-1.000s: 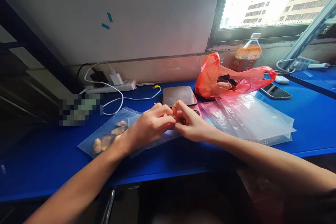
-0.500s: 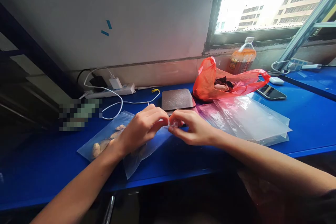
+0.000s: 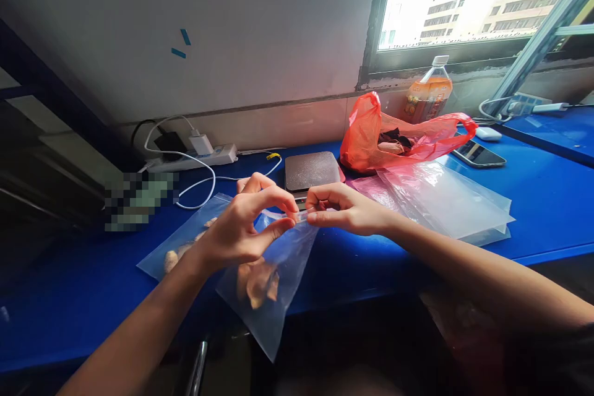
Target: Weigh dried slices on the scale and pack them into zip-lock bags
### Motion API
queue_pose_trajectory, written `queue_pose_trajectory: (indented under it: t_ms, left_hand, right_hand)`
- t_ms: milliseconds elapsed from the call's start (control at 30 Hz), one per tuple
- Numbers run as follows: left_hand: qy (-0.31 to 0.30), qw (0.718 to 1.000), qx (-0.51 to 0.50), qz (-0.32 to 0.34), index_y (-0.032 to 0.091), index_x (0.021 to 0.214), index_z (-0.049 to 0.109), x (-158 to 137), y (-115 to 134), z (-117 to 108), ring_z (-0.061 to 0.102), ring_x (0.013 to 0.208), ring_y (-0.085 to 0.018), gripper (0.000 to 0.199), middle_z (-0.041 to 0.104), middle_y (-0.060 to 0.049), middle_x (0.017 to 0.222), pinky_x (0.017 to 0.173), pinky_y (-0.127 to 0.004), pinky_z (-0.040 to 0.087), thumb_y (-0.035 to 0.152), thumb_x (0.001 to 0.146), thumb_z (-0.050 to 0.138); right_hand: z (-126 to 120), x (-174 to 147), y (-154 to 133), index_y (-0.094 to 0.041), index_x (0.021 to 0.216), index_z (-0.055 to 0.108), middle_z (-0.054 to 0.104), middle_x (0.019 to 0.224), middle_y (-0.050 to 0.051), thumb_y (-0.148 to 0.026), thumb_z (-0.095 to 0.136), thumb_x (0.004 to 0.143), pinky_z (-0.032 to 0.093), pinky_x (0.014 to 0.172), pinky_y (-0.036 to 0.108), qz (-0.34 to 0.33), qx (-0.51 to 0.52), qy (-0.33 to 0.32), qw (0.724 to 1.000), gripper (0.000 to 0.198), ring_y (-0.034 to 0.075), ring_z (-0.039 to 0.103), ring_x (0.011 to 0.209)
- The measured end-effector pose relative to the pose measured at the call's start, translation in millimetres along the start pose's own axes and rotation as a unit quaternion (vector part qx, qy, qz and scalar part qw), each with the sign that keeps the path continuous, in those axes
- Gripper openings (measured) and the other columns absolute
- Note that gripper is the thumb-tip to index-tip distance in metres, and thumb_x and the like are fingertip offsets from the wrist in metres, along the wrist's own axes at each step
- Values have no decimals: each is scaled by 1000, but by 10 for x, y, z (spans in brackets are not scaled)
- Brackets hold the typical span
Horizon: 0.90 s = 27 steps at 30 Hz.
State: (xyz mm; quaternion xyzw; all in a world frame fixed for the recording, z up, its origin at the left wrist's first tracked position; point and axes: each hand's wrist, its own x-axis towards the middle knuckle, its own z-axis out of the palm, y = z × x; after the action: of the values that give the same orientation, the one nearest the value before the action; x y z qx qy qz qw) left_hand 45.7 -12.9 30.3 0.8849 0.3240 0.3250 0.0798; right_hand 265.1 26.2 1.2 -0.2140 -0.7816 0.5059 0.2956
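Between my two hands hangs a clear plastic zip bag, its top edge pinched on both sides. Brownish dried pieces lie inside it, and its lower corner reaches past the table's front edge. My left hand is closed on the bag's top edge, thumb against fingertips. Close beside it, my right hand is closed on the same edge. A second clear bag with tan, root-like pieces lies flat at the left, partly hidden by my left forearm. Behind my hands stands a flat kitchen scale.
A red plastic bag with dark pieces in it stands at the back right. Several flat clear bags lie before it. Farther right is a phone; behind stands a bottle. A power strip with white cable runs along the wall.
The bag in my hands has been raised and now hangs with its pieces in plain view. My right hand has moved up slightly, and the left hand's grip has turned.
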Motion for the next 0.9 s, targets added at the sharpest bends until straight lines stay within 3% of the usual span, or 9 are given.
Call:
queue_pose_trajectory:
  t_ms: [133,300,467,733,900]
  left_hand:
    - [-55,990,-128,-25,21,95,59,1,28,3,62,81,-17,11,65,-4,86,75,-32,51,20,85,64]
    - [-135,974,-171,-67,21,97,60,23,65,25,64,82,-16,16,66,-2,87,77,-30,53,19,82,64]
    - [-116,955,-258,-90,21,93,56,27,32,62,58,76,-14,15,62,1,80,72,-27,50,24,81,64]
    - [-121,911,-364,-153,21,96,52,-15,-109,35,52,69,-13,37,55,0,79,62,-25,45,53,82,64]
    - [-86,904,-389,-156,21,92,49,-25,-118,-35,46,59,-11,42,52,2,71,53,-23,40,57,79,66]
  right_hand:
    - [-27,-9,-11,-15,78,54,47,68,-6,-36,65,82,31,55,21,5,25,-58,998,24,7,40,61]
    - [-1,-10,39,-15,86,57,54,78,-2,-40,65,83,37,63,22,1,15,-77,997,27,10,46,71]
    - [0,2,53,-15,84,56,55,83,-1,-39,65,83,39,69,24,3,53,-67,996,25,11,49,76]
    - [-1,9,8,-15,83,53,48,72,-5,-43,66,83,31,56,21,-9,75,-55,996,31,8,40,63]
    - [-101,16,24,-15,81,53,45,69,-5,-41,65,84,29,54,21,-40,51,-28,997,29,7,38,61]
